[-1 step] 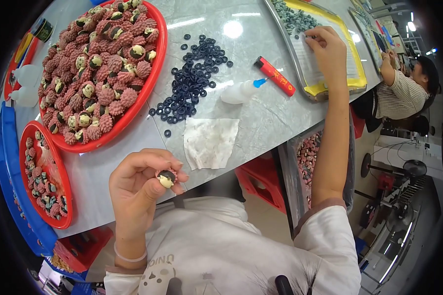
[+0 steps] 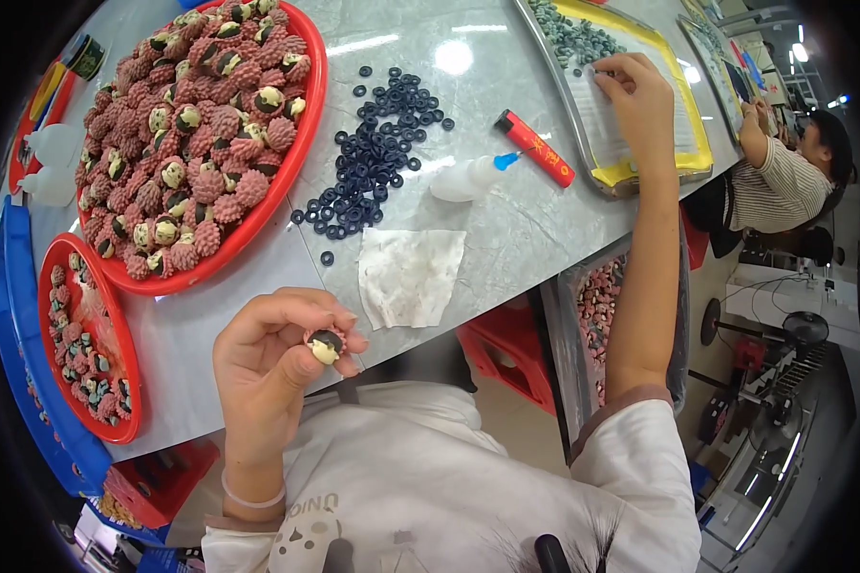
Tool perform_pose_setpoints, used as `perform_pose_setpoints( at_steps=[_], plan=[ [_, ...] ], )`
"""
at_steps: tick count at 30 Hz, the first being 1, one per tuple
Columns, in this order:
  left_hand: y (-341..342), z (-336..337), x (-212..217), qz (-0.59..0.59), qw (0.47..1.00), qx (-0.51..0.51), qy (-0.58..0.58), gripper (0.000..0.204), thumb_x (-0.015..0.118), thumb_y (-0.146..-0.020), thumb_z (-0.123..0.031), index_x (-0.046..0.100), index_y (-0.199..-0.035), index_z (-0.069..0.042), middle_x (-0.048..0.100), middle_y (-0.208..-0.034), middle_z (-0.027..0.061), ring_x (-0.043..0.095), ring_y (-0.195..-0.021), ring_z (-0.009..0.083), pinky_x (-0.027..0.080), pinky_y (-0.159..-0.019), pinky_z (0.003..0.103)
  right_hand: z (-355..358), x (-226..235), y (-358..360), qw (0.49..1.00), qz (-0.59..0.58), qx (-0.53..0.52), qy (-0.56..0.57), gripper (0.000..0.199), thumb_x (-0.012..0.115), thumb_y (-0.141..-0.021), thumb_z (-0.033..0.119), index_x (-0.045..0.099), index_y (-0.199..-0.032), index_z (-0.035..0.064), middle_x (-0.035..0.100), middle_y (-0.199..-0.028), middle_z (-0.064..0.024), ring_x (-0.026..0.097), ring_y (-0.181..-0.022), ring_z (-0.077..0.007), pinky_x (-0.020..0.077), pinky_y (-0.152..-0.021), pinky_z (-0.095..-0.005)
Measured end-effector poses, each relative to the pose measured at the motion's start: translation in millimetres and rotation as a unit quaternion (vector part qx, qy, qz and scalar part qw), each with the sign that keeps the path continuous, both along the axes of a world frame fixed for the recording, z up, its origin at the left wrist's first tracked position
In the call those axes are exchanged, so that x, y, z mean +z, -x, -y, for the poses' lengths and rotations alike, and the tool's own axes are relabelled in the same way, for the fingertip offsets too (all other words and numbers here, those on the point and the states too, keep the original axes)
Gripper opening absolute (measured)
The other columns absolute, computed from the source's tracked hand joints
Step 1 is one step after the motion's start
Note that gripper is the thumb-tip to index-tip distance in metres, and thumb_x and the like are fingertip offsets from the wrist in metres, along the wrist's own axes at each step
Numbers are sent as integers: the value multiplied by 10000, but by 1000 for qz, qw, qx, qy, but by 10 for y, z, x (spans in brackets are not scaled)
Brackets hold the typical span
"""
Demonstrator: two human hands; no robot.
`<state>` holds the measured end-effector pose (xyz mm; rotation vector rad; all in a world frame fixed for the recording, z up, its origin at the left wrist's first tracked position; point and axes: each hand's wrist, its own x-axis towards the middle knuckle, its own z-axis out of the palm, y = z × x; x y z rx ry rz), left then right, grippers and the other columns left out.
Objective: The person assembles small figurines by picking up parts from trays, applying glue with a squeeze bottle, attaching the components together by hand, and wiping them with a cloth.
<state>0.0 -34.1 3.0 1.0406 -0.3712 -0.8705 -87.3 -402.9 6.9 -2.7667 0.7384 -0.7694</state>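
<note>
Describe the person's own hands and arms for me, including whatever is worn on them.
The left hand and right hand are gloveless. A thin, pale wristband circles the left wrist; no band shows on the right. The short off-white sleeves end in brownish trim, leaving both forearms uncovered.

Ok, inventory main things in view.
Table: one, grey, centre
Large tray: one, red, left
Small tray: one, red, lower left
Ridged figures: many, pinkish, large tray
Rings: many, navy, upper centre
Squeeze bottle: one, blue tip, centre
Tube: one, red, centre
Cloth: one, white, centre
Metal tray: one, yellow-edged, upper right
Small pieces: many, greenish, metal tray
Co-worker: one, striped top, right
Left hand: one, bare, near cloth, holding figure
Right hand: one, bare, metal tray
</note>
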Motion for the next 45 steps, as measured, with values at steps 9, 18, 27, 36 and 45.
perform_pose_setpoints(
  at_steps=[9, 18, 27, 36, 45],
  plan=[
    [2, -22, -7, -9, 1000, -2, 11, 258, 579, -762, -199, 465, -875, 3, 489, -849, 113, 543, -697, 153, 447, -543, 193, -603, 278, 318, 927, 221, 21, -301, 157, 525, -757, 24, 546, -901, -34, 568, -864, -71, 527, -749, -115, 404, -670, -215],
    [65, -6, 50, -29, 997, 7, 71, 262, 590, -749, -138, 487, -911, 41, 528, -883, 152, 567, -761, 199, 479, -622, 261, -1417, 297, 437, 680, 305, 202, -636, 215, 528, -751, 28, 507, -953, -41, 516, -944, -137, 511, -722, -146, 410, -640, -202],
    [205, 65, 162, -25, 998, 16, 53, 395, 630, -704, -313, 462, -885, -6, 523, -838, 117, 544, -665, 142, 443, -531, 175, -2282, 355, 239, 751, 228, 221, -580, 283, 671, -657, 90, 482, -846, -3, 512, -792, -155, 520, -609, -162, 429, -536, -211],
    [242, -13, 82, 62, 996, 44, 41, 352, 655, -667, -266, 517, -836, 11, 522, -767, 90, 525, -657, 110, 449, -594, 208, -2424, 301, 228, 872, 213, 307, -317, 220, 686, -593, 8, 537, -755, -8, 557, -750, -178, 571, -627, -197, 459, -518, -227],
    [108, -62, 47, 224, 972, 55, 45, 352, 673, -653, -189, 538, -889, 36, 525, -761, 92, 525, -682, 129, 436, -641, 232, -2490, 313, 147, 911, 192, 313, -190, 211, 671, -597, -18, 547, -768, -8, 565, -719, -172, 571, -596, -192, 452, -486, -219]
  ],
)
